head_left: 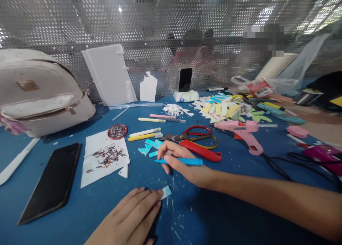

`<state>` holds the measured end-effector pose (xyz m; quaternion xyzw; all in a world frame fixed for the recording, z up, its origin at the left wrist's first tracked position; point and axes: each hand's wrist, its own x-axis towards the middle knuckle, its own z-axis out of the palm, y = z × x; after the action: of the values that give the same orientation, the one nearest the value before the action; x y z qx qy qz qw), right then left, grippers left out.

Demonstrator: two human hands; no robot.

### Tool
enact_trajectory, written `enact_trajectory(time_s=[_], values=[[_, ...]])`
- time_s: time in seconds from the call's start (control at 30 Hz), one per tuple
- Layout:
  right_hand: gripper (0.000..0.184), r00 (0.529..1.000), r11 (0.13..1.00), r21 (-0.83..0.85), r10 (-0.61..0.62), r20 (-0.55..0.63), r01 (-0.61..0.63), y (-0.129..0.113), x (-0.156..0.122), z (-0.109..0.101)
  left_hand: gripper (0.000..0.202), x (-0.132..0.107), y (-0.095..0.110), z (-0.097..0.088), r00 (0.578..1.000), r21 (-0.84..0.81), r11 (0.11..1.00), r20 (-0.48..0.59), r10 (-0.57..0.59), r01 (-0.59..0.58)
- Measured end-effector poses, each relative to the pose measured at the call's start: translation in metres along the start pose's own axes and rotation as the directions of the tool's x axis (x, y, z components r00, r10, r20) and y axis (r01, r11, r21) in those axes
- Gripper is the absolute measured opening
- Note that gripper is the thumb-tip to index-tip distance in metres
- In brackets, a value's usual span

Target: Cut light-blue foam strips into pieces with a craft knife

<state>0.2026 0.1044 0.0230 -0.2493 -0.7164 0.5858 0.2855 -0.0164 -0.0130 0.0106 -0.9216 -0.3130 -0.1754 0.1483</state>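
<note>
My right hand (184, 163) reaches in from the right and is closed around a light blue pen-shaped cutter (187, 161), held level over the blue table (219, 209). My left hand (130, 216) lies flat at the bottom, fingers together, fingertips pressing on a small light blue foam piece (165, 192). More blue foam scraps (149, 147) lie just beyond my right hand. Red-handled scissors (196, 135) and a red utility knife (200, 150) rest right behind it.
A black phone (53, 181) and a white sheet with glitter (104, 159) lie at left, a white backpack (40, 92) behind them. A pink glue gun (243, 133) with a black cord, coloured foam pieces (224, 109) and markers (145, 133) spread across the far table. People sit behind the perforated screen.
</note>
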Motion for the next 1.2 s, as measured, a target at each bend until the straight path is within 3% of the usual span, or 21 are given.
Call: enact_trajectory(time_s=[0.17, 0.37, 0.47, 0.77, 0.97, 1.13, 1.2], values=[[0.027, 1.000, 0.999, 0.031, 0.005, 0.025, -0.006, 0.004, -0.001, -0.001, 0.039, 0.000, 0.000, 0.002, 1.000, -0.032, 0.999, -0.012, -0.005, 0.005], [0.017, 1.000, 1.000, 0.023, -0.004, 0.018, 0.004, 0.002, 0.000, -0.001, 0.042, -0.001, 0.001, 0.009, 0.998, -0.038, 0.999, -0.050, -0.030, 0.028], [0.006, 1.000, 1.000, -0.019, 0.008, 0.030, -0.007, 0.000, 0.000, -0.001, 0.041, -0.003, 0.002, 0.011, 0.999, -0.033, 0.999, -0.031, -0.018, 0.017], [0.009, 0.998, 0.970, -0.240, -0.007, 0.068, 0.023, -0.014, 0.000, -0.002, 0.041, 0.000, 0.000, 0.003, 0.999, 0.057, 0.998, -0.024, -0.028, 0.030], [0.040, 0.988, 0.957, -0.282, -0.027, 0.151, 0.069, -0.011, -0.004, -0.003, 0.042, 0.003, 0.004, 0.003, 0.999, 0.064, 0.997, -0.012, -0.047, 0.048], [0.027, 0.999, 0.965, -0.261, 0.031, -0.016, -0.035, -0.009, 0.004, 0.006, 0.042, -0.001, 0.003, 0.006, 0.994, 0.064, 0.994, 0.053, -0.092, 0.088], [0.031, 0.996, 0.969, -0.228, 0.087, -0.029, -0.092, -0.008, 0.008, 0.011, 0.038, -0.002, 0.004, 0.006, 0.994, 0.074, 0.994, 0.076, -0.083, 0.077]])
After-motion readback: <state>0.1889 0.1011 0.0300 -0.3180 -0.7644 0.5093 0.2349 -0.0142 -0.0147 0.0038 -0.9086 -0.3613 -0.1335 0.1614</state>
